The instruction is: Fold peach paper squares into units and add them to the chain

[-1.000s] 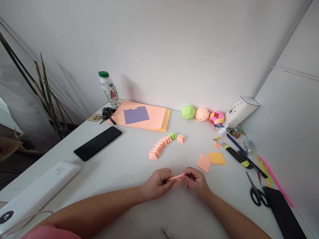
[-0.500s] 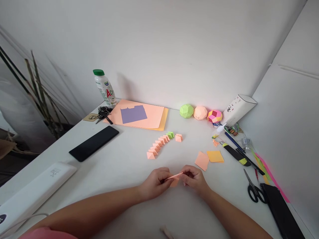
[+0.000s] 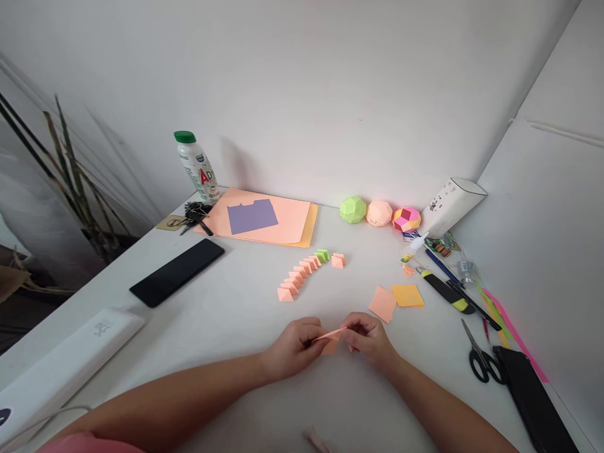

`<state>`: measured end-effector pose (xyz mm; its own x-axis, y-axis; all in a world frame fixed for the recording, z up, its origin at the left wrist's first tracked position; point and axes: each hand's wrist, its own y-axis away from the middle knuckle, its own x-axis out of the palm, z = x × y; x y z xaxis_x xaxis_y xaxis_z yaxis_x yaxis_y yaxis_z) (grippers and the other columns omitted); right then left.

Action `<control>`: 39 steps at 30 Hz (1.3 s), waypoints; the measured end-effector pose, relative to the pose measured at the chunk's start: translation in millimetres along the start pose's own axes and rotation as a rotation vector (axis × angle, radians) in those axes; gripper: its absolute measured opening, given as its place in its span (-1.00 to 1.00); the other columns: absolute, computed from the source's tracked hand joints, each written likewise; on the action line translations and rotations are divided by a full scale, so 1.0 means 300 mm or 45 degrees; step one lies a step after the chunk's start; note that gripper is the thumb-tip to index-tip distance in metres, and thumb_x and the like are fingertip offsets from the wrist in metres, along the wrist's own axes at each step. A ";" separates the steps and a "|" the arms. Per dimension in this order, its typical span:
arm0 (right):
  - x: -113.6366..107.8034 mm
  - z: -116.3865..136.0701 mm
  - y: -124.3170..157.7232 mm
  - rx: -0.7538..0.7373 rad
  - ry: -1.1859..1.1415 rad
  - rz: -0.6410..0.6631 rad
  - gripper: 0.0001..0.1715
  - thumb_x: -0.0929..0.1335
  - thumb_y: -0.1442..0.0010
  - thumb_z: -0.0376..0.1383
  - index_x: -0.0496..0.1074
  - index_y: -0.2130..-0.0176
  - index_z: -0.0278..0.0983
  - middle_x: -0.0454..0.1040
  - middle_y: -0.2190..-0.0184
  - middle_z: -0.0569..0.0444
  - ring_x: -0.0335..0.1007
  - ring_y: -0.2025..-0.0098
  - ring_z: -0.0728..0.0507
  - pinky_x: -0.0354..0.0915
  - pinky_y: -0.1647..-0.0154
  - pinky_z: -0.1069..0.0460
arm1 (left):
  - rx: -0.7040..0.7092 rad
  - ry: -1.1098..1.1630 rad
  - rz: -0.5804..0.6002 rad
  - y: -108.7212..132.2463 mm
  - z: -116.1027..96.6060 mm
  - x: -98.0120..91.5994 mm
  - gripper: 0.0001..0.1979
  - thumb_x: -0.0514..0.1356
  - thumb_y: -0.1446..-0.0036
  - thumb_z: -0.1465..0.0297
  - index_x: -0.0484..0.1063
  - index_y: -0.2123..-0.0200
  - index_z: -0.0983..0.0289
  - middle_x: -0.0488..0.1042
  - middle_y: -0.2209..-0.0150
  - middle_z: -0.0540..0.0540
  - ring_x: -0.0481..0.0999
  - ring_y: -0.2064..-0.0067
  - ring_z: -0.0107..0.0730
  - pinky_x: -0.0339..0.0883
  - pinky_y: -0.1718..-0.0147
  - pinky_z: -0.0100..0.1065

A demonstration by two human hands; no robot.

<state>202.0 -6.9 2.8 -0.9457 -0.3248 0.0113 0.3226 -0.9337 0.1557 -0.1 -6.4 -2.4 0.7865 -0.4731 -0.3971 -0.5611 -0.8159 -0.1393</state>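
Observation:
Both my hands meet low over the white table [image 3: 245, 314], pinching one small peach paper piece [image 3: 331, 338] between them. My left hand [image 3: 295, 346] grips its left end with closed fingers. My right hand [image 3: 368, 340] grips the right end, fingers curled. Just beyond my hands lies a curved row of folded peach paper units [image 3: 299, 275], ending in a green unit [image 3: 323, 255]. Two loose squares, a peach square [image 3: 383, 303] and an orange square [image 3: 408, 295], lie to the right of my hands.
A black phone [image 3: 177, 272], keys [image 3: 195, 214], a green-capped bottle [image 3: 194, 165] and a stack of paper sheets [image 3: 264, 217] sit at the back left. Three paper balls [image 3: 380, 212], a white carton [image 3: 450, 204], pens, a cutter [image 3: 446, 291] and scissors [image 3: 479, 360] lie on the right. A white device [image 3: 61, 365] fills the near left.
The view has drifted slightly, so everything sits a little left and higher. My hands keep the same pinch on the peach paper piece.

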 end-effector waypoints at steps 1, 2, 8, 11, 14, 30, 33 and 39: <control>0.000 0.000 0.000 0.000 -0.002 0.006 -0.77 0.43 -0.01 -0.17 0.41 0.47 -0.28 0.27 0.63 0.22 0.16 0.63 0.05 0.15 0.61 0.12 | -0.003 0.002 0.000 0.000 0.000 0.000 -0.65 -0.02 -0.23 0.29 0.50 0.38 0.31 0.22 0.54 0.00 0.22 0.51 -0.50 0.12 0.56 -0.48; -0.001 0.001 0.000 -0.002 -0.006 0.009 -0.78 0.43 -0.01 -0.17 0.42 0.48 -0.27 0.27 0.63 0.22 0.16 0.63 0.05 0.14 0.61 0.12 | -0.005 0.003 0.003 0.000 0.000 0.000 -0.65 -0.02 -0.23 0.29 0.50 0.38 0.32 0.22 0.54 0.00 0.22 0.52 -0.50 0.12 0.56 -0.48; -0.002 -0.004 -0.002 -0.020 -0.042 0.021 -0.78 0.43 -0.02 -0.19 0.42 0.49 -0.29 0.26 0.64 0.21 0.14 0.63 0.05 0.13 0.62 0.13 | -0.010 0.011 0.004 0.003 0.005 0.001 -0.65 -0.01 -0.23 0.29 0.47 0.43 0.31 0.21 0.54 -0.01 0.21 0.51 -0.50 0.12 0.56 -0.48; -0.004 -0.009 -0.004 -0.028 -0.058 0.003 -0.80 0.42 -0.04 -0.20 0.43 0.47 -0.28 0.26 0.64 0.21 0.14 0.63 0.05 0.13 0.62 0.13 | -0.024 0.025 0.009 0.003 0.007 0.002 -0.67 -0.01 -0.22 0.30 0.46 0.44 0.32 0.21 0.53 -0.01 0.21 0.51 -0.50 0.11 0.56 -0.48; -0.005 -0.013 -0.005 -0.021 -0.066 -0.016 -0.81 0.43 -0.03 -0.21 0.42 0.48 -0.28 0.26 0.64 0.22 0.14 0.64 0.05 0.13 0.63 0.13 | -0.034 0.033 0.008 0.001 0.008 0.002 -0.68 0.00 -0.22 0.32 0.46 0.44 0.32 0.21 0.53 -0.01 0.21 0.50 -0.50 0.11 0.55 -0.48; -0.010 -0.031 -0.006 -0.052 -0.099 -0.006 -0.81 0.43 -0.04 -0.22 0.41 0.48 -0.29 0.26 0.67 0.22 0.13 0.64 0.05 0.11 0.63 0.14 | -0.038 0.054 0.007 0.000 0.007 0.000 -0.70 0.01 -0.19 0.35 0.47 0.44 0.33 0.22 0.52 0.00 0.24 0.49 -0.49 0.12 0.54 -0.48; -0.007 -0.025 -0.003 -0.054 -0.092 -0.010 -0.79 0.41 -0.07 -0.20 0.40 0.47 -0.29 0.28 0.64 0.20 0.14 0.63 0.05 0.12 0.62 0.13 | -0.039 0.061 0.007 -0.001 0.006 0.001 -0.70 0.02 -0.19 0.35 0.44 0.48 0.33 0.21 0.54 -0.02 0.22 0.50 -0.50 0.10 0.55 -0.48; -0.001 -0.007 0.005 -0.051 -0.098 -0.025 -0.69 0.28 -0.21 -0.13 0.33 0.45 -0.29 0.32 0.57 0.16 0.18 0.60 0.04 0.13 0.59 0.12 | -0.088 0.099 0.005 0.000 0.002 0.000 -0.71 0.04 -0.17 0.35 0.43 0.51 0.35 0.19 0.54 -0.02 0.20 0.51 -0.51 0.09 0.55 -0.48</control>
<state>202.9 -8.5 0.9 -0.9516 -0.2954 0.0849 0.3039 -0.9455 0.1171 -0.2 -6.2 -2.9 0.8037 -0.4983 -0.3253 -0.5470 -0.8338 -0.0743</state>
